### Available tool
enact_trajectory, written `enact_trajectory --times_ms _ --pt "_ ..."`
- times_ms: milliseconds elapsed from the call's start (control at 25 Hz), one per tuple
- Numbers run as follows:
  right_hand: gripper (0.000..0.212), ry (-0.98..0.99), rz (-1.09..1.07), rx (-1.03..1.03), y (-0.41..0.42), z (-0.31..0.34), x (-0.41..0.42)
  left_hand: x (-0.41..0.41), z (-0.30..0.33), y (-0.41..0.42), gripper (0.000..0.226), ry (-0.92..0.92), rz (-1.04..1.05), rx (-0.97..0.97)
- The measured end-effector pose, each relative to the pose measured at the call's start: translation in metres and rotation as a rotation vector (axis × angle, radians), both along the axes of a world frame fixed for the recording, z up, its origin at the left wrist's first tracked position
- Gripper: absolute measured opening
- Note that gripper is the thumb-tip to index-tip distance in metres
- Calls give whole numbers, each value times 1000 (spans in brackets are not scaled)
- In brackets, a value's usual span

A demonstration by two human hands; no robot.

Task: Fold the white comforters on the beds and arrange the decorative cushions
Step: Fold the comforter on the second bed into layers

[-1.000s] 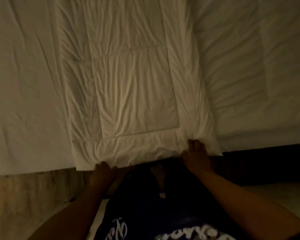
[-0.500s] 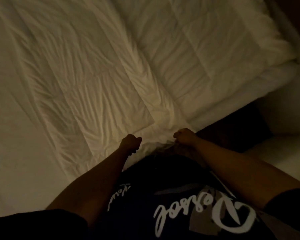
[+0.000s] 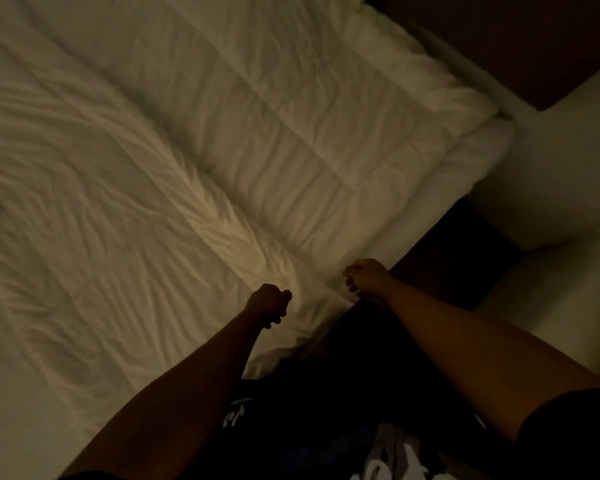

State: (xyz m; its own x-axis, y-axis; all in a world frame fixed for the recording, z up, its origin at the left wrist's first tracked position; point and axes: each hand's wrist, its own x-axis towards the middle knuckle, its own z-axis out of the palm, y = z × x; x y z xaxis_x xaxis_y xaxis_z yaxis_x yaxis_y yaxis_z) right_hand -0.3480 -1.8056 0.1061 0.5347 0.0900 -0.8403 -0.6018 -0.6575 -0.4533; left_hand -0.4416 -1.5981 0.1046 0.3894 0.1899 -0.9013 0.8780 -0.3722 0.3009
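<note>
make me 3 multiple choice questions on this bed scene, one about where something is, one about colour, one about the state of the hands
1. Where on the comforter are the two hands?
A. at its far edge by the wall
B. at its near edge, close to the person's body
C. at its middle, pressing flat

2. What colour is the comforter?
A. white
B. dark blue
C. red

3. What are the hands doing?
A. both lie flat with straight fingers
B. only one touches the fabric
C. both are curled in a grip on the fabric

Answers: 1 B, the left hand and the right hand sit at the near edge, just ahead of the dark shirt. 2 A, the fabric reads white in the dim light. 3 C, both fists are closed with creases in the fabric running toward them.
</note>
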Motion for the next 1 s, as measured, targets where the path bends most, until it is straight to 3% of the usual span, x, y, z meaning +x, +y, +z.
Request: enact_trajectory --times_ms 200,360,480,680,800,920,1000 --pt "19 56 -305 24 -97 -37 136 128 -27 -84 35 -5 -73 20" --pt "13 103 -497 59 -183 -58 257 246 -43 -171 45 -29 -375 140" --pt "17 77 -613 68 -227 -75 337 326 -56 -225 54 -151 -468 211" --pt "37 -67 -768 165 -264 -115 450 436 -101 -287 87 -406 -587 423" --pt "67 -102 -859 234 -267 -140 496 482 -126 -313 106 -412 -601 485" --pt "106 -140 -957 215 -260 -157 519 503 -150 -329 102 -328 -580 505" --pt "105 -192 -1027 290 -253 -168 521 509 -160 -327 88 -353 -578 554"
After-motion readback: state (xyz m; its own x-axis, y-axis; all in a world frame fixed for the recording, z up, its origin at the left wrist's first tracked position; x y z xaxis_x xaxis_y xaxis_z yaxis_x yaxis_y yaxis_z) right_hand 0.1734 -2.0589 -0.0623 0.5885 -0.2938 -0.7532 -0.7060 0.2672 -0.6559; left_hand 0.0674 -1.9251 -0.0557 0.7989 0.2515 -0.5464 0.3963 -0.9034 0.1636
